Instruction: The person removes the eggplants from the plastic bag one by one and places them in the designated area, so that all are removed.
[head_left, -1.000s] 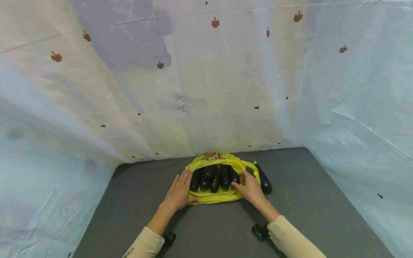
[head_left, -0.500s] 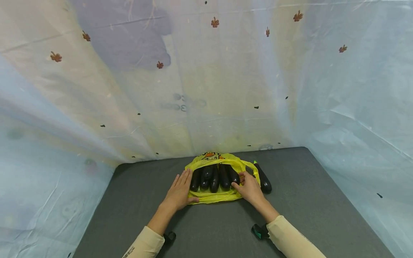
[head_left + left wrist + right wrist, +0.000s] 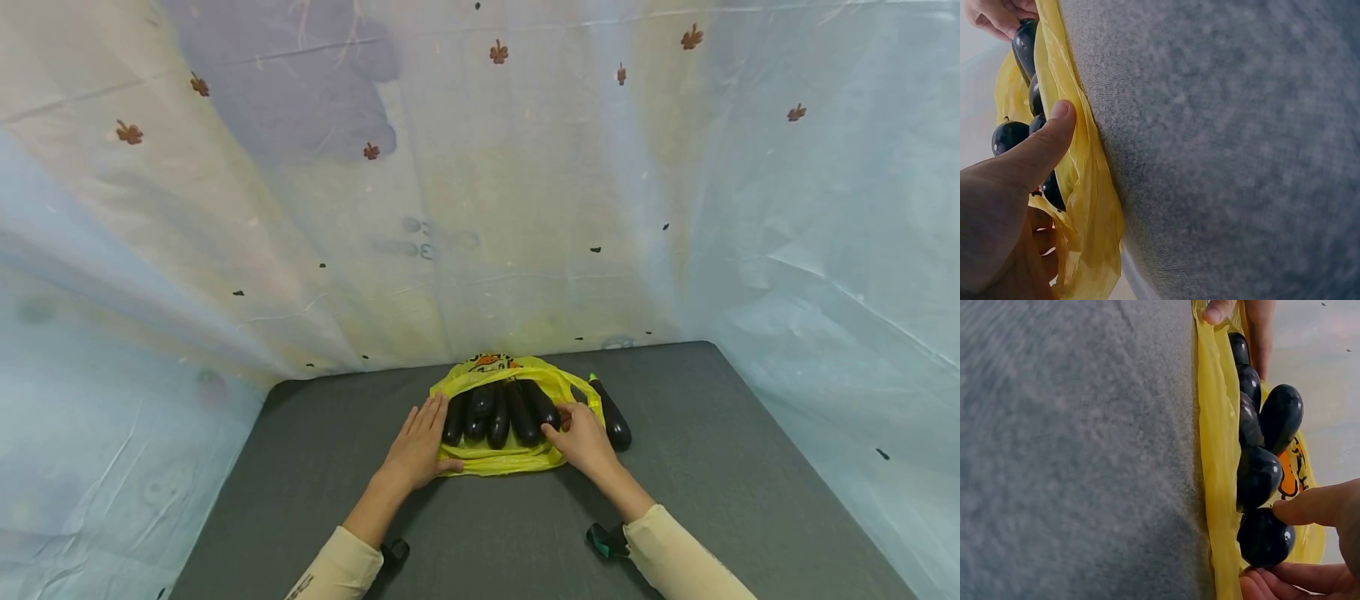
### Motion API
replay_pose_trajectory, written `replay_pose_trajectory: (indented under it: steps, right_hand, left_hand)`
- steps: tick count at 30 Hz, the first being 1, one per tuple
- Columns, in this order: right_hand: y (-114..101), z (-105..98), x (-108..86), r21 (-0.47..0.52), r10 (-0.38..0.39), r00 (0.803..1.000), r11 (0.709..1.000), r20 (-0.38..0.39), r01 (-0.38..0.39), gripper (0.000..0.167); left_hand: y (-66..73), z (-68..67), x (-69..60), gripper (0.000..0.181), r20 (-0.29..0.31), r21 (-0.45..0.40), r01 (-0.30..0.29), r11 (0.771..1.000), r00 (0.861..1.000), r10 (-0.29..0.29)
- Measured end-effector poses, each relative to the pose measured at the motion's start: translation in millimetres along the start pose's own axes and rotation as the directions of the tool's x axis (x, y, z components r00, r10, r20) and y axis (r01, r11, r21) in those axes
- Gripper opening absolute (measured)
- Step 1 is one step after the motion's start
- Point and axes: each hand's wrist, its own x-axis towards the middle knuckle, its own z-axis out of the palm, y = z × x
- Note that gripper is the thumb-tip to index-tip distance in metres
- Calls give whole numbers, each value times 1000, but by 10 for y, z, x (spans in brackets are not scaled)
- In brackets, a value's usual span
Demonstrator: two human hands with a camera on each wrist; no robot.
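A yellow plastic bag (image 3: 504, 463) lies on its side with its mouth toward me. Several dark, glossy eggplants (image 3: 498, 417) lie side by side inside, and one rests on top of the others. My left hand (image 3: 415, 443) lies along the bag's left side with straight fingers, its thumb (image 3: 1054, 134) on the front rim. At the mouth's right end, my right hand (image 3: 583, 437) holds the rightmost eggplant (image 3: 1266, 537), thumb (image 3: 1304, 509) on one side and fingers on the other. The far ends of the eggplants are hidden in the bag.
Another eggplant (image 3: 612, 418) with a green tip lies outside the bag, just right of it. Everything rests on a dark grey table (image 3: 495, 542). A patterned plastic sheet (image 3: 480, 208) hangs behind and on both sides.
The near ends of the two rightmost eggplants have shifted slightly right, so they lie more slanted. My right hand has moved a little right with them. My left hand has stayed in place.
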Motion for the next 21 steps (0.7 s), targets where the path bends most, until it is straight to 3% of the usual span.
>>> replay_pose_trajectory:
  steps: [12,21]
  right_hand:
    - [-20,-49,-22,11,0,1000,1000,-21,1,50]
    - [-22,-114,-47,85,-33,998,996,-55,37,48]
  left_hand:
    - [-3,20,-4,120,6,-12,3,1000,1000,-3]
    - [14,6,9,120,2,-5,6,1000,1000,-6]
